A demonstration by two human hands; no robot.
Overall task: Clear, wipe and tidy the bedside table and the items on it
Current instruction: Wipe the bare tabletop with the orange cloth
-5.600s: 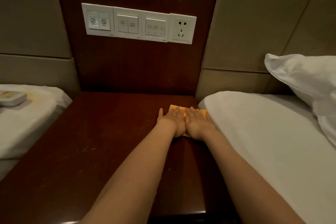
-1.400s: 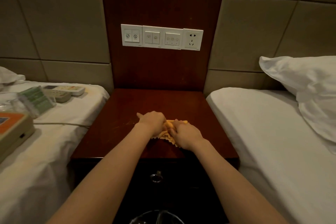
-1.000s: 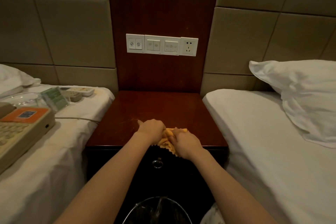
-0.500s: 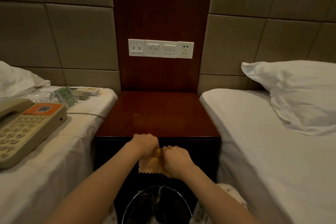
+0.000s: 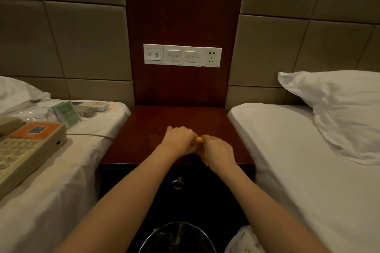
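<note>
Left bed (image 5: 51, 181): it is carrying the cleared items. A beige phone (image 5: 24, 150) is lying nearest you, and its cord (image 5: 90, 134) is running toward the table. A glass dish (image 5: 30, 113), a green card stand (image 5: 66, 111) and two remotes (image 5: 93, 107) are sitting further back, by the pillow (image 5: 18, 92).
Table (image 5: 148, 129): its dark wood top is lying bare apart from your hands and the cloth.
Left hand (image 5: 178, 139): you are curling it shut around the cloth, near the front edge.
Cloth (image 5: 197, 146): it is sitting bunched between your two hands, orange, a frayed corner hanging over the edge.
Right hand (image 5: 219, 153): you are closing it on the cloth's other end.
Bin (image 5: 177, 238): it is standing below, in front of the drawer ring (image 5: 177, 183).
Right bed (image 5: 308, 170): it is holding only a pillow (image 5: 339, 109).
</note>
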